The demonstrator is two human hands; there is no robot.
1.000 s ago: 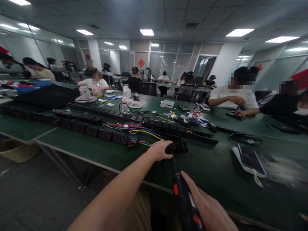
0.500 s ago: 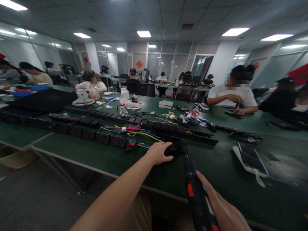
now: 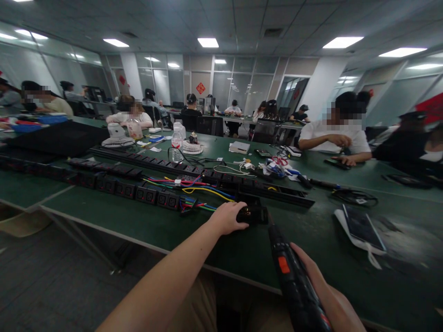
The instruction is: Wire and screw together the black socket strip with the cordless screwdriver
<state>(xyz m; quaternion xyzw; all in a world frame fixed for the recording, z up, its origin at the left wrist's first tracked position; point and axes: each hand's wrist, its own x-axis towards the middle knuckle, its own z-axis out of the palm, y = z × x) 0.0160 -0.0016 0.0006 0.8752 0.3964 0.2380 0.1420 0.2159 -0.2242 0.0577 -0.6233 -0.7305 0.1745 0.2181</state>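
A: Where is the small black socket module [image 3: 252,215] lying?

B: It is seen on the green table [image 3: 145,219], near the middle of the near edge, just at the near end of the bundle of coloured wires [image 3: 194,191] that run out of the long black power strip [image 3: 114,182]. It is pinned flat by the left hand [image 3: 226,217], whose fingers are curled over its left end.

A: And the other hand?

B: The right hand [image 3: 325,299] is wrapped around the black electric screwdriver [image 3: 294,281] with the orange switch. The bit is pointed toward the right end of the module, but whether the tip is touching it or just short of it cannot be told.

A: So which step is judged to be in hand?

B: The driver appears to be lined up on a fastening point at the module's right side while the part is steadied. Seating the bit squarely would be called for next, with the module kept from turning under the left hand, and the loose wires kept out from under the tip.

A: What lies farther out?

B: A second open strip housing [image 3: 277,191] is laid behind the module. To the right a tablet [image 3: 362,226] is lying on white packaging. Farther off, a water bottle [image 3: 176,145] and a small white fan [image 3: 192,147] are standing, and other people are seated at work, one in a white shirt [image 3: 337,138] at the far right.
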